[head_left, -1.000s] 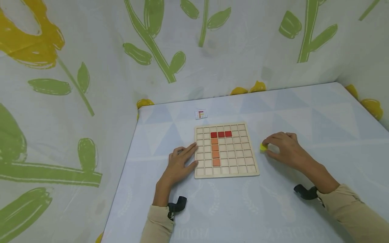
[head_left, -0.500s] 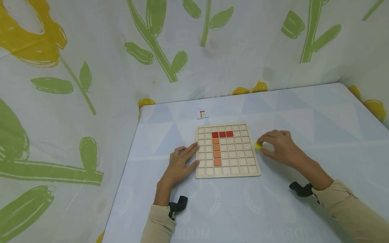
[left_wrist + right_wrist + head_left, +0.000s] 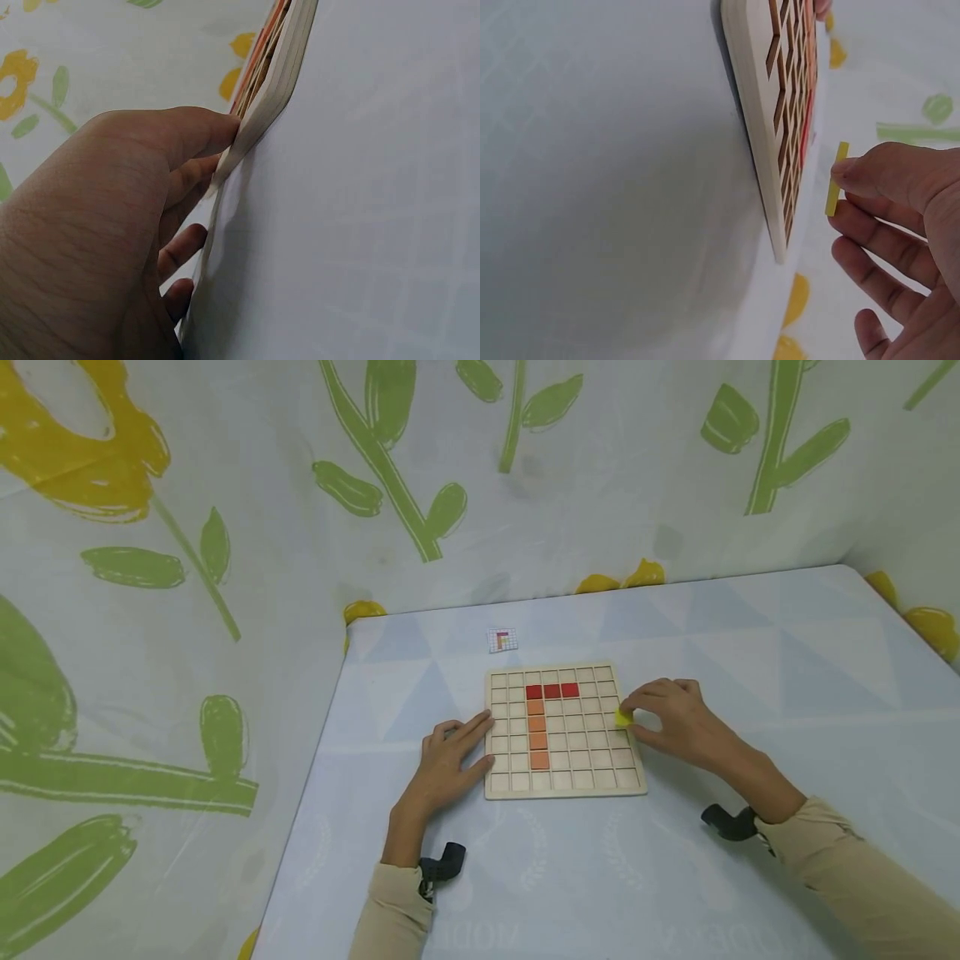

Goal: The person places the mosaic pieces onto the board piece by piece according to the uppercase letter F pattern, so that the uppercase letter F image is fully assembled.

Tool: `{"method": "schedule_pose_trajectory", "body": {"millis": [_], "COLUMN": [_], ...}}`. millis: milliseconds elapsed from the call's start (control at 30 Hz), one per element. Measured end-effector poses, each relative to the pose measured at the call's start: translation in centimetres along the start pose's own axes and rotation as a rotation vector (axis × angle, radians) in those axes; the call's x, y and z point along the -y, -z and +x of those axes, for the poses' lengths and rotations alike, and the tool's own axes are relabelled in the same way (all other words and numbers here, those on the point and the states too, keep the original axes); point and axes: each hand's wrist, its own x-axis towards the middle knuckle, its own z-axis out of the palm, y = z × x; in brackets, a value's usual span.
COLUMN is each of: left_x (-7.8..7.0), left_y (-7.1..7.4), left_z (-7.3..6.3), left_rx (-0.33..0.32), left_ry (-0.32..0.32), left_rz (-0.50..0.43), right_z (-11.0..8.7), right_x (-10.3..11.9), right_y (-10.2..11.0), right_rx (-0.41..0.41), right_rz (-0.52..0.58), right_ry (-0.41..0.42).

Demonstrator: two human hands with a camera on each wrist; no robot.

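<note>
A square wooden grid board (image 3: 566, 792) lies flat on the table. Red tiles (image 3: 552, 691) form a short row near its top, and orange tiles (image 3: 537, 723) run down in a column from the row's left end. My left hand (image 3: 442, 768) rests beside the board, thumb and fingertips touching its left edge. Between thumb and fingers, my right hand (image 3: 678, 722) pinches a yellow tile (image 3: 837, 180), held over the board's right edge. In the right wrist view the tile is raised above the board's surface, its thin side showing.
A small card (image 3: 502, 640) printed with a coloured grid pattern lies behind the board. The pale blue and white tabletop (image 3: 570, 877) meets a flower-patterned cloth wall (image 3: 255, 485) at the back and left. A black device is strapped to each wrist.
My right hand has moved left with the yellow tile, from the table right of the board to over its right edge. My left hand stays at the board's left edge.
</note>
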Motion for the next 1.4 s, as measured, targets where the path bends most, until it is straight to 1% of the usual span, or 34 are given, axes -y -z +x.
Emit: {"method": "schedule_pose_trajectory", "body": {"millis": [333, 667, 867, 1200, 1400], "left_x": [-0.1, 0.0, 0.0, 0.0, 0.0], "left_y": [0.1, 0.1, 0.2, 0.0, 0.0], "left_z": [-0.1, -0.1, -0.1, -0.1, -0.1], "left_rx": [0.006, 0.020, 0.010, -0.018, -0.013], "left_ry": [0.014, -0.001, -0.010, -0.026, -0.021], "left_rz": [-0.002, 0.000, -0.007, -0.008, -0.005], "right_z": [1.1, 1.9, 2.4, 3.0, 3.4], "right_x": [0.8, 1.2, 1.6, 2.0, 2.3], "right_y": [-0.1, -0.8, -1.1, -1.5, -1.8], "right_rx": [0.034, 0.016, 0.032, 0.024, 0.033], "right_rz": [0.017, 0.026, 0.034, 0.049, 0.057], "right_ry": [0.005, 0.056, 0.047, 0.105, 0.106]}}
